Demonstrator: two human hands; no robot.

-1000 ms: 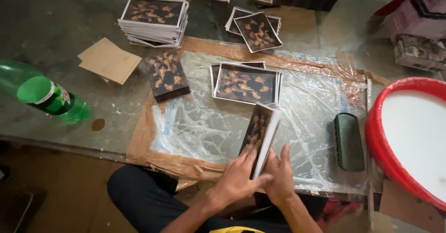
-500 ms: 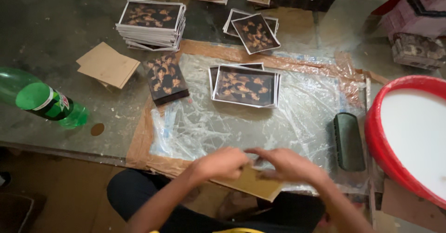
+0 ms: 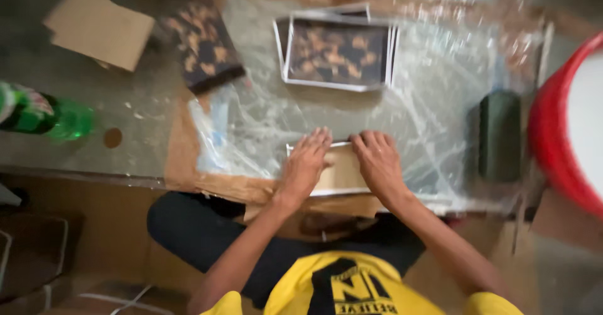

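Soft, dim daylight; heavy motion blur smears everything. Glare glints off the crinkled plastic sheet (image 3: 433, 101), and the floor below lies in shadow.

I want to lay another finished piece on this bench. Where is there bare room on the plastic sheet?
The widest bare patch of the plastic sheet lies between the patterned stack and the dark green block. A smaller one sits left of the left hand. It is crowded around both hands, the right hand too, on the flat board.
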